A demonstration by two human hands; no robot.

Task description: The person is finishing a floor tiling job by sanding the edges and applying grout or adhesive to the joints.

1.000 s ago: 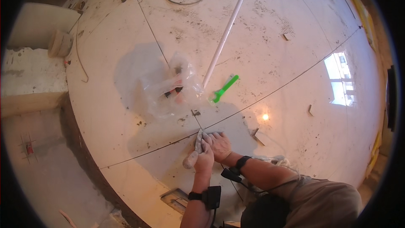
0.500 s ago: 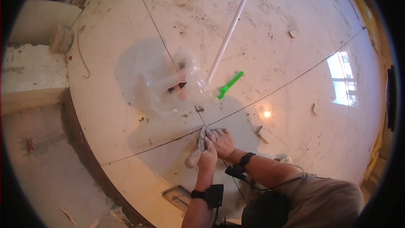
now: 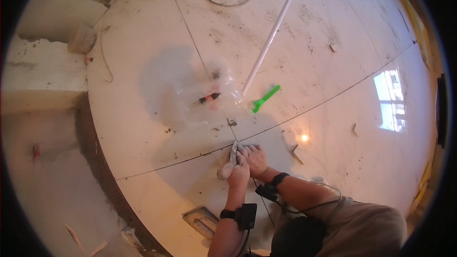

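My left hand (image 3: 239, 174) is closed around a greyish-white, soft-looking bundle (image 3: 224, 171), perhaps a cloth or a small bag. Its rounded end bulges out on the left and its narrow end points at the crossing of the tile joints. Pressed close beside it, my right hand (image 3: 255, 158) has bent fingers at the narrow end; what they grip is hidden. Both hands rest low over the pale floor tiles (image 3: 333, 109). Ahead of them lies a clear plastic bag (image 3: 188, 109) with red and black tile levelers (image 3: 209, 98), and a green plastic wrench (image 3: 266, 98) is to its right.
A trowel (image 3: 202, 222) lies by my left forearm. A long white pole (image 3: 273, 33) stretches away ahead. Small tile offcuts (image 3: 298, 154) lie on the right. At the left the tiled floor ends along a dark edge (image 3: 102, 154), beside a lower grey surface (image 3: 52, 185). A cable (image 3: 221, 4) curls at the back.
The view has shifted a little, so the floor items sit farther right. My hands stay together at the joint crossing with the bundle, nearly unchanged.
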